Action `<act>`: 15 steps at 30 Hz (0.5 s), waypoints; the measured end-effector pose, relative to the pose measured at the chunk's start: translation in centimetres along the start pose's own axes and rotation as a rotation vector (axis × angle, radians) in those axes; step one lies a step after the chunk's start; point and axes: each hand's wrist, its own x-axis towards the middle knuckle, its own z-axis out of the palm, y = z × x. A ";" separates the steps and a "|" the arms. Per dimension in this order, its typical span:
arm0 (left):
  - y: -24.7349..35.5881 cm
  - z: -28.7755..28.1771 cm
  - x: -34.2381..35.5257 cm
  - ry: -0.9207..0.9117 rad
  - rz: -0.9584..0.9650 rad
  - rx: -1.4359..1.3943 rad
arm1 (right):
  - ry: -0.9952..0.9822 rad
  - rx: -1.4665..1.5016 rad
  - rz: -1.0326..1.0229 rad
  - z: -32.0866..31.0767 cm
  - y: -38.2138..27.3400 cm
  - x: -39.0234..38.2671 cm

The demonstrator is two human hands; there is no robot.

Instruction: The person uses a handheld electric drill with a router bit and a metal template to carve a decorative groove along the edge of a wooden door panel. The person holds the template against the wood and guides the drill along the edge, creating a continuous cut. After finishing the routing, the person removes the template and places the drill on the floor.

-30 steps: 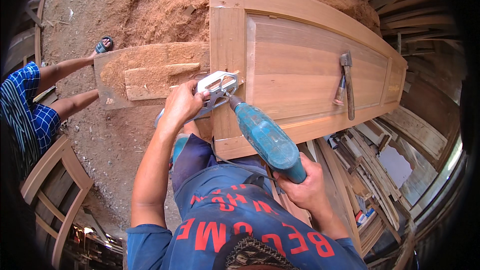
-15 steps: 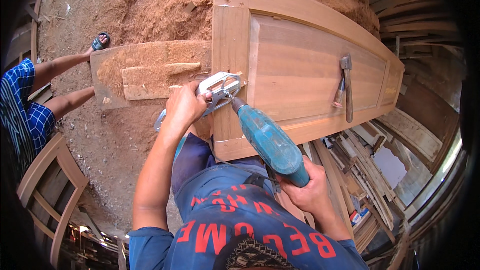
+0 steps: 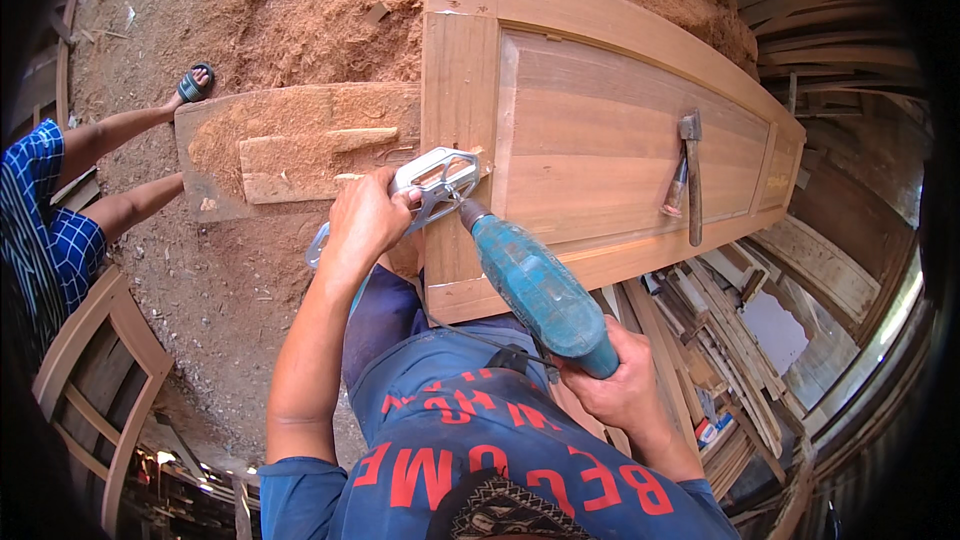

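My left hand (image 3: 368,218) is closed round a silver metal fitting (image 3: 455,162) with large cut-outs. Its far part lies over the end of a wooden panel door (image 3: 465,70), and a curved end shows on the other side of my hand. My right hand (image 3: 622,380) grips the rear of a teal power drill (image 3: 540,285). The drill points up and left, its chuck (image 3: 472,210) close to the fitting's edge. The bit meets the fitting there; whether it has entered the metal or the wood, I cannot tell.
A hammer (image 3: 693,180) and a chisel (image 3: 677,188) lie on the door. A sawdust-covered board (image 3: 300,100) extends left. Another person's legs (image 3: 120,140) are at the far left, near a wooden frame (image 3: 135,330). Scrap wood (image 3: 730,340) is piled right.
The view has shifted very slightly. Both hands, the drill and the metal fitting keep nearly the same places.
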 end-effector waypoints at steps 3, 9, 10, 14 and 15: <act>-0.1 0.1 0.0 -0.006 0.005 -0.010 | -0.009 -0.015 -0.005 0.0 -0.1 0.0; 0.0 -0.3 0.1 -0.043 -0.042 -0.056 | -0.017 -0.056 -0.029 0.2 -0.3 -0.3; -0.1 -0.3 0.1 -0.050 -0.056 -0.061 | -0.012 -0.046 -0.025 0.3 -0.2 -0.4; 0.0 -0.3 0.0 -0.036 -0.051 -0.082 | -0.020 -0.020 -0.002 0.2 -0.2 -0.5; -0.1 -0.2 0.2 -0.041 -0.055 -0.066 | -0.019 -0.027 -0.006 0.2 -0.2 -0.5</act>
